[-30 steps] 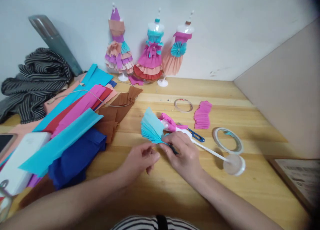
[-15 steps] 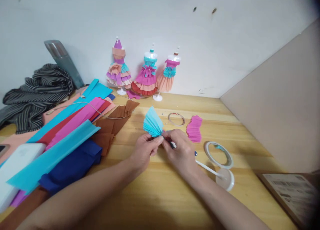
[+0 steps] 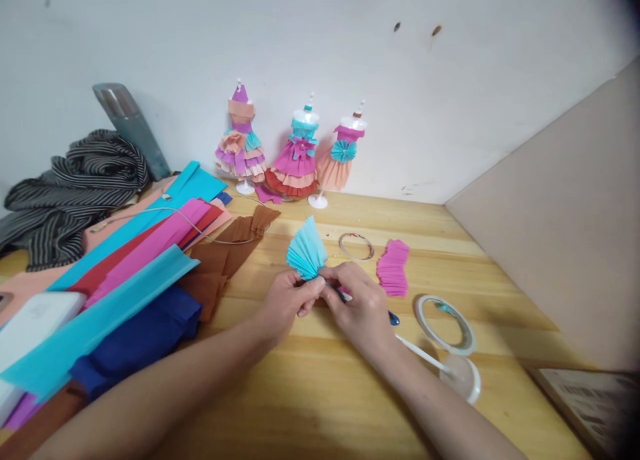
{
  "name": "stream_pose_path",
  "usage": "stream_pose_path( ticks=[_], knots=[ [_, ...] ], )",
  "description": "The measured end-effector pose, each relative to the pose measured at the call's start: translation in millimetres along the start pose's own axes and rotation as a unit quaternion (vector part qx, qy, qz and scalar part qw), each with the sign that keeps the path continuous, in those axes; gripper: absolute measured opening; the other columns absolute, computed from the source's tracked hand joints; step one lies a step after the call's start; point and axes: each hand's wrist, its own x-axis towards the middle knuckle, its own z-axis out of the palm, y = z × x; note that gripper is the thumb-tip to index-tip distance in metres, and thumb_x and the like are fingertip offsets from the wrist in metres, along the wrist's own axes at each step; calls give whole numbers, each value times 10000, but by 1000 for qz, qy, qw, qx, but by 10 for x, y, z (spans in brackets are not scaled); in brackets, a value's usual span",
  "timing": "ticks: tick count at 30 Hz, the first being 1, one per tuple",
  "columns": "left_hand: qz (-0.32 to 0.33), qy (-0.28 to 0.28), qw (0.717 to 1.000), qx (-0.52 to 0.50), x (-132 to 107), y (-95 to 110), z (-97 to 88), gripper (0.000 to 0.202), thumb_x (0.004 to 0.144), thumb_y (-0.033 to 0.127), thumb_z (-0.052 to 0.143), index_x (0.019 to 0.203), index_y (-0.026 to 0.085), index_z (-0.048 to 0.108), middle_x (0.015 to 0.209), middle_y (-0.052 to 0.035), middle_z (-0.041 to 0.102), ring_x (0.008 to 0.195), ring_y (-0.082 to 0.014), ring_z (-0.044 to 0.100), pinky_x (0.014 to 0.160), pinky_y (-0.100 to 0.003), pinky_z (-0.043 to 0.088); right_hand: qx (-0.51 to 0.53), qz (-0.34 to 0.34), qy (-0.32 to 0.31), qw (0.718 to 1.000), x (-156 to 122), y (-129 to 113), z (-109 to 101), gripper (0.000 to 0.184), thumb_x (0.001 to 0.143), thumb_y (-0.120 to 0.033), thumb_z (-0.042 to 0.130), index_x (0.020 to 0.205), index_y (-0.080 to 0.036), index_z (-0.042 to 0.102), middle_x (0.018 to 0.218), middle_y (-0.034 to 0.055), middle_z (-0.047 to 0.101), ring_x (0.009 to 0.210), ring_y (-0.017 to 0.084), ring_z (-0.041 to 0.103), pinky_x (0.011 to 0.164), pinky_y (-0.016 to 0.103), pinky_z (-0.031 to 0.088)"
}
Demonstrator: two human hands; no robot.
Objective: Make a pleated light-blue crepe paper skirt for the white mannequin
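Observation:
Above the wooden table, a light-blue pleated crepe paper fan [image 3: 307, 248] stands upright with its folds gathered at the bottom. My left hand [image 3: 290, 302] pinches that gathered base between thumb and fingers. From the other side, my right hand [image 3: 361, 307] is closed on the same base, its fingertips touching those of my left. Under my right hand lies a dark blue-tipped object [image 3: 394, 318], mostly covered. A white stand [image 3: 461, 379] rests on its side beyond my right wrist, its upper end hidden. A pink pleated paper piece [image 3: 393, 268] lies to the right of the fan.
Several small dress forms in paper dresses [image 3: 295, 157] line the wall. A tape roll [image 3: 445, 323] and a thin ring [image 3: 356, 246] lie right. Coloured paper sheets [image 3: 115, 313], a white box [image 3: 43, 320] and striped cloth [image 3: 85, 187] crowd the left. A framed board [image 3: 590, 407] sits lower right.
The view has shifted slightly, so the surroundings sit a little lower. Both hands keep their pinch at the fan's base; my right fingers have moved slightly there, and the fan has turned a little.

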Motion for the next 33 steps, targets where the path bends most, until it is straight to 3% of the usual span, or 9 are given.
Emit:
stream_pose_path(
  ticks=[15,19,23,26,33],
  knots=[
    [-16,25,999,-24,10,-2,-4,470,614,550,742,516,157,503,374,59,429,320,-36,312,355,-211,174,75,28,-29,996,70,-13,-38,95,864,-158,565,800,-196,625,709,33,619,687,168,577,619,294,458],
    [-12,33,999,-32,21,30,-34,446,632,538,737,550,148,536,375,61,441,320,-34,322,362,-204,190,102,44,-59,992,79,-23,-71,95,841,-177,585,921,-196,634,762,31,632,708,166,586,619,293,467],
    [-8,38,998,-39,41,77,-62,447,624,527,750,539,145,534,395,53,462,327,-39,348,367,-206,206,79,53,-23,995,71,-28,-71,67,818,-149,595,862,-198,605,756,26,629,694,163,586,626,291,474],
    [-2,36,998,-45,41,76,-54,427,622,511,759,572,145,544,426,51,479,349,-42,353,375,-205,216,38,24,6,999,62,-33,-52,98,833,-129,575,764,-199,574,689,17,604,640,153,557,599,279,456],
    [24,40,998,-49,9,-5,-5,436,619,484,779,578,161,489,411,90,380,387,-30,268,409,-210,178,-49,-66,49,995,2,-16,20,103,851,-108,559,810,-187,610,730,60,637,684,180,571,633,311,448]
  ],
)
